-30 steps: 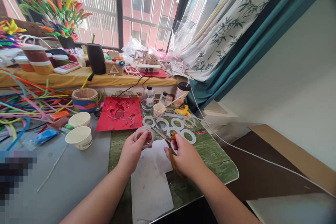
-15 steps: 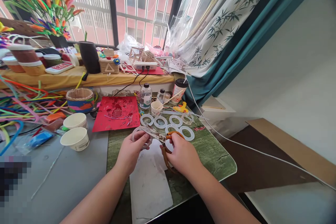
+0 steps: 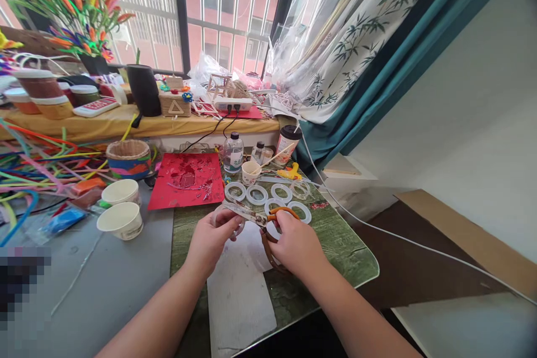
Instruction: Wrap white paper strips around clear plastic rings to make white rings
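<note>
Between the fingers and thumb of my left hand [image 3: 212, 238] is a clear ring [image 3: 218, 216], partly hidden by the fingers. My right hand [image 3: 296, 238] is closed round the orange-brown handles of a pair of scissors [image 3: 251, 214]. The blades point left and lie against the ring's upper edge, by my left thumb. Whether the blades are cutting into it I cannot tell. Just beyond the scissors, several translucent white silicone ring molds [image 3: 257, 195] lie on the green tabletop [image 3: 339, 251]. Below my hands is a greyish-white sheet [image 3: 241, 307].
A red sheet [image 3: 168, 179] with scraps lies to the left, near white paper cups [image 3: 121, 222]. Behind the molds stand a clear bottle [image 3: 233, 154], a small cup [image 3: 250, 172] with a stick and a lidded cup [image 3: 287, 145]. A yellow glue gun [image 3: 290, 171] and white cable [image 3: 377, 225] are to the right.
The scissors and my right hand have shifted slightly to the right, and the blades' angle has changed a little. My left hand keeps hold of the ring in nearly the same place.
</note>
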A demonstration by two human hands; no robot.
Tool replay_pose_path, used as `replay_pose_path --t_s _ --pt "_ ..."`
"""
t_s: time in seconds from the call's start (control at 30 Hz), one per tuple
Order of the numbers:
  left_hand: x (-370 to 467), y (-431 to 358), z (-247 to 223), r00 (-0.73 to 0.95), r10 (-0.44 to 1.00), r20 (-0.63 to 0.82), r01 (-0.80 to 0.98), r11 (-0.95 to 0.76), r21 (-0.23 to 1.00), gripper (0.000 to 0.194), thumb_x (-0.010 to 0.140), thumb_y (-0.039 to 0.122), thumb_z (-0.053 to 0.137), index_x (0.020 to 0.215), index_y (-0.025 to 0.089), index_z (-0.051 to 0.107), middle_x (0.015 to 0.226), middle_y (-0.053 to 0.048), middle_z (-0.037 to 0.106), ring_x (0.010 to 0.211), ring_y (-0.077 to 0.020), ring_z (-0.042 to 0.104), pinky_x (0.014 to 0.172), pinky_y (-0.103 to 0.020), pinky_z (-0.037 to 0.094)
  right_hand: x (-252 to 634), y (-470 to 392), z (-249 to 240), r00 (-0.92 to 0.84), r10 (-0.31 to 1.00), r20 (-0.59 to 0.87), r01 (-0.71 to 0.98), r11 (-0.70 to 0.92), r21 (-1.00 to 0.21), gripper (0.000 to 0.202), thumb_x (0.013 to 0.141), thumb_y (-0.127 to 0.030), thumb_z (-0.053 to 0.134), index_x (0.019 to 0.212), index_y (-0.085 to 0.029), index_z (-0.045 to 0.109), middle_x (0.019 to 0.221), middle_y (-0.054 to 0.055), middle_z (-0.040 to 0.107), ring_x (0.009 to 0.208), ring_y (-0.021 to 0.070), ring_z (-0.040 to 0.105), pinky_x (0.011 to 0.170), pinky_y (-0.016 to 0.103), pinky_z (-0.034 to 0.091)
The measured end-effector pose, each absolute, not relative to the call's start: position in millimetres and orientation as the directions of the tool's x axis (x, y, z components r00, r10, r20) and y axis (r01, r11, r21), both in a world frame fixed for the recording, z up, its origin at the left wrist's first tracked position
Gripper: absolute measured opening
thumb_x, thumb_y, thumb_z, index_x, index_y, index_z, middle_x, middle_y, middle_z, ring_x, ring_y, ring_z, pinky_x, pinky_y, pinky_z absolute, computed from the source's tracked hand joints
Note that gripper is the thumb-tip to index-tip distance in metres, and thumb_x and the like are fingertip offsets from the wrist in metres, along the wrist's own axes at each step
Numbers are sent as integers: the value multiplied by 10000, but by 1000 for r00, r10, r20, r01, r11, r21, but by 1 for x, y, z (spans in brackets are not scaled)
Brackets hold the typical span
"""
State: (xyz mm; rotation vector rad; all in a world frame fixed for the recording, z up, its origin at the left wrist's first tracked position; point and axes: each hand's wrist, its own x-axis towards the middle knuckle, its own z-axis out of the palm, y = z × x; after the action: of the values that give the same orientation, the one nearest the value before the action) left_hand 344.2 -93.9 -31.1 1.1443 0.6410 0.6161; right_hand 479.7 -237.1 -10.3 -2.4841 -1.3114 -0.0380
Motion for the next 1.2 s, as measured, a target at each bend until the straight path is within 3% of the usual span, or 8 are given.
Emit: replay_pose_path --t_s 0.43,0.83,0.9,1.1,1.2 --pt "344 -94 -29 686 719 -117 -99 252 963 249 667 361 840 747 146 745 651 -4 659 591 -111 514 508 -225 416 491 -237 -8 515 839 176 851 -477 -220 286 854 -460 647 786 -222 506 741 30 644 639 192 566 571 292 252" --pt "345 -91 -33 698 700 -151 -72 279 958 262 669 378 844 748 154 734 632 -3 652 583 -113 529 514 -224 423 507 -237 -17 482 832 273 875 -445 -188 303 785 -446 696 712 -228 498 695 31 647 632 198 563 573 300 270" --pt "345 -91 -32 704 691 -162 -60 285 957 267 670 381 845 765 155 741 639 -5 653 593 -116 533 522 -223 426 508 -238 -17 513 821 250 855 -462 -236 333 794 -481 688 706 -232 485 678 20 627 613 190 544 562 295 266" --pt "343 -91 -32 726 668 -166 -47 290 956 254 680 389 840 760 168 745 688 -9 663 615 -118 541 530 -219 424 504 -238 -21 629 777 29 623 -481 -616 431 829 -589 655 700 -244 430 603 -52 484 546 144 455 517 260 305" --pt "341 -91 -33 752 646 -131 -66 271 960 225 714 380 827 785 183 746 720 -2 663 646 -117 551 541 -207 425 506 -241 -26 631 776 -6 541 -445 -713 447 818 -589 679 701 -240 426 614 -63 449 559 133 431 520 250 316"
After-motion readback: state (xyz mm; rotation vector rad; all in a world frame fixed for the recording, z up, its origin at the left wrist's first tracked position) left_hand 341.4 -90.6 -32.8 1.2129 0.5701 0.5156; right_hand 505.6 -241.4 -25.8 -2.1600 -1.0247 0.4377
